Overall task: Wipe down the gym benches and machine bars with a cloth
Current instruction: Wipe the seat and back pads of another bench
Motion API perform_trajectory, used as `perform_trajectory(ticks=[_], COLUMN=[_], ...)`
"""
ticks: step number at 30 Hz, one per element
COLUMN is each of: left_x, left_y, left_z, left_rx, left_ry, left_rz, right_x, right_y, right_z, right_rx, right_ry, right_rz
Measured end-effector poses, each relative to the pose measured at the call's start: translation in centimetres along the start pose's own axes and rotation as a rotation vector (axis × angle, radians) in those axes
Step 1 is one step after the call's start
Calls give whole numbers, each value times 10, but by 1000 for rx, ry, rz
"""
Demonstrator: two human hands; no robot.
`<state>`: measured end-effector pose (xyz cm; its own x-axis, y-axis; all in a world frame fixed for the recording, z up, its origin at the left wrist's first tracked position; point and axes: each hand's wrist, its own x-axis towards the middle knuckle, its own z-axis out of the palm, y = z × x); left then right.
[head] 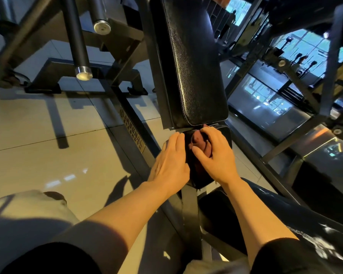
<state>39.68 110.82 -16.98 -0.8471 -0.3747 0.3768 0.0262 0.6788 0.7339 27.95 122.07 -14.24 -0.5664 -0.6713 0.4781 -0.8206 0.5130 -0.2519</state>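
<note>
Right hand (214, 155) curled over the bunched reddish cloth (198, 142), pressing it onto the small seat pad (224, 133); left hand (169, 162) flat, fingers straight, bracing the pad's left edge. Best done with firm overlapping strokes into the seam below the backrest pad (188, 62). Cloth mostly under right fingers.
</note>
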Motion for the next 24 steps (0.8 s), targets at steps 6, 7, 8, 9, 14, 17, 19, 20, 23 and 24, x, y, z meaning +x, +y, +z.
perform_trajectory(ticks=[6, 7, 8, 9, 14, 17, 19, 20, 23, 24], left_x=[-2, -2, -3, -3, -1, 1, 2, 2, 3, 4], left_y=[7, 7, 8, 8, 5, 2, 1, 2, 2, 1], left_z=[15, 17, 18, 20, 23, 25, 26, 27, 30, 30], left_rx=[17, 19, 24, 32, 100, 127, 127, 128, 138, 144], left_ry=[3, 11, 17, 19, 11, 23, 36, 37, 42, 42], left_rz=[23, 18, 15, 13, 28, 41, 30, 28, 34, 35], right_x=[1, 5, 9, 13, 15, 11, 16, 19, 24, 25], right_y=[5, 12, 21, 28, 21, 23, 39, 46, 57, 56], right_z=[0, -1, -2, -4, 7, 8, 3, 2, 4, 6], right_rx=[-91, -116, -138, -155, -114, -151, -197, -183, -18, 36], right_ry=[-43, -51, -63, -73, 36, 39, 0, 2, 62, 77], right_rz=[-131, -128, -100, -60, -4, -65, -20, 21, 103, 124])
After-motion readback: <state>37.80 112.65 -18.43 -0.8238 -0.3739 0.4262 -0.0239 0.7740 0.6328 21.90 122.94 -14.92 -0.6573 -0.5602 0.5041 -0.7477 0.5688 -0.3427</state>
